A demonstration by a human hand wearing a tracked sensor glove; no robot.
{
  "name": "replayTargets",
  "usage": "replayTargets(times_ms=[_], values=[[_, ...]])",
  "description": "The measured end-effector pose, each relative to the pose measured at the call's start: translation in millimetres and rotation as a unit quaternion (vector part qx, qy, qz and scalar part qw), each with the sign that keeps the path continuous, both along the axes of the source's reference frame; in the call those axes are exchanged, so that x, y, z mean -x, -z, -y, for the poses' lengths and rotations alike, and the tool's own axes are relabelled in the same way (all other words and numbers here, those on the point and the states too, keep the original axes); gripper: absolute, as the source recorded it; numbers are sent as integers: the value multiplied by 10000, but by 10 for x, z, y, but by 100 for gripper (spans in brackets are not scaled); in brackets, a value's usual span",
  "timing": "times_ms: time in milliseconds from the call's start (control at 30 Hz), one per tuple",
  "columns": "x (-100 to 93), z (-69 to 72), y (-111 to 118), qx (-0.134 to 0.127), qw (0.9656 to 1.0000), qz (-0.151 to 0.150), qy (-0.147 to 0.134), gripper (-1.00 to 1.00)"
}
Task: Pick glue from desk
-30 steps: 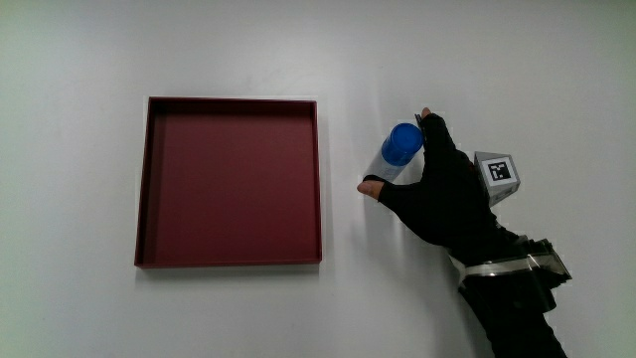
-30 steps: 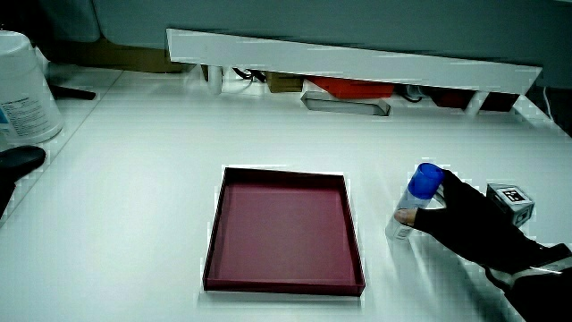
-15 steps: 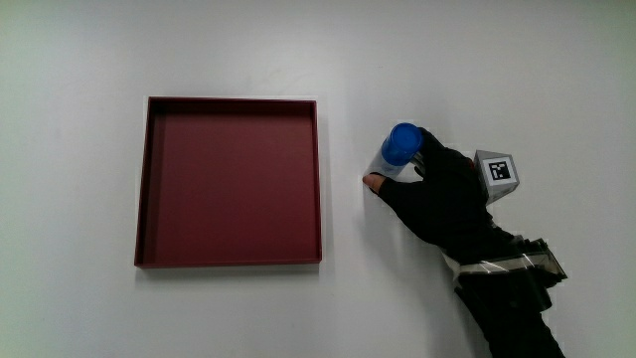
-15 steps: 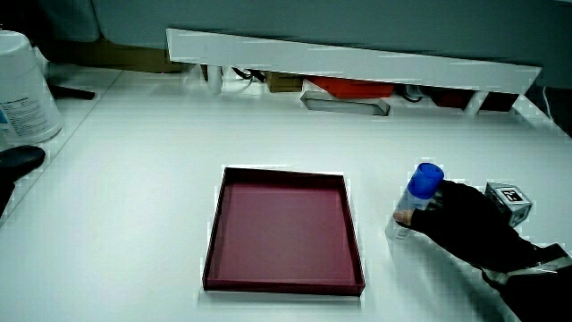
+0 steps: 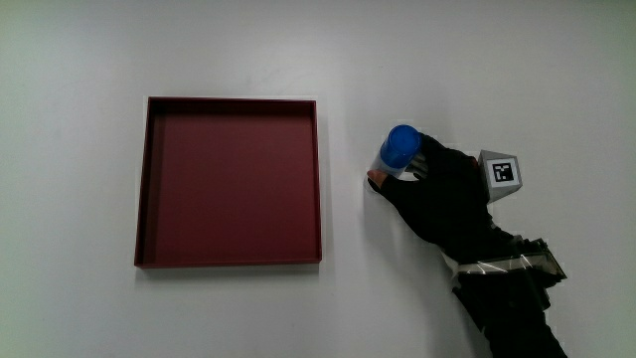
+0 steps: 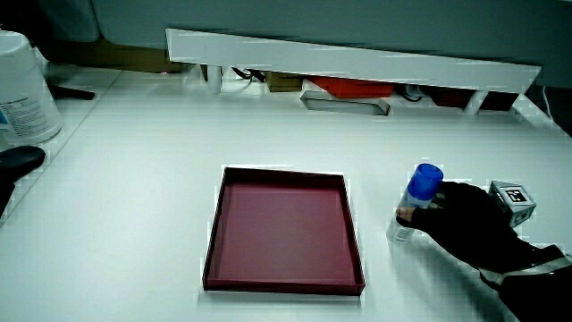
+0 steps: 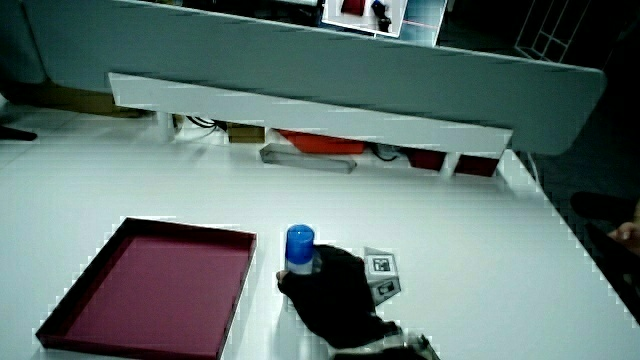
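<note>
The glue is a clear stick with a blue cap, standing upright on the white desk beside the dark red tray. The gloved hand is wrapped around the stick's body, thumb on the tray side and fingers curled round it. The same grasp shows in both side views, where the blue-capped glue rises above the hand. The stick's base rests on the desk.
The shallow red tray holds nothing. A low white partition runs along the desk edge farthest from the person. A large white container stands near a desk corner.
The fingers have closed round the glue stick, which were spread beside it a second ago. The stick has stayed standing in about the same spot.
</note>
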State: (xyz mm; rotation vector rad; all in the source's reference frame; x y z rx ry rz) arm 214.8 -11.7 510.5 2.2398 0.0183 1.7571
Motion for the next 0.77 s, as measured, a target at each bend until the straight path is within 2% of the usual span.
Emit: replayTargets(times_ms=[100, 133, 200, 300, 333, 400, 433, 467, 533, 567, 633, 733, 767], values=[[-8, 22, 69, -64, 10000, 17, 14, 100], [-4, 39, 107, -179, 9998, 50, 27, 100], [-8, 78, 163, -317, 9994, -84, 60, 100], [39, 149, 305, -407, 9991, -91, 107, 100], [61, 178, 343, -531, 9984, -67, 166, 100], [142, 216, 465, -498, 9986, -11, 176, 100], [184, 240, 499, -579, 9980, 48, 230, 100], [227, 261, 540, -590, 9979, -51, 262, 100], [346, 299, 631, -733, 9964, 166, 383, 100], [401, 312, 668, -694, 9966, 148, 423, 100], [516, 338, 738, -894, 9939, 282, 590, 100], [662, 359, 785, -1018, 9913, 429, 709, 100], [713, 360, 801, -979, 9911, 475, 760, 100]])
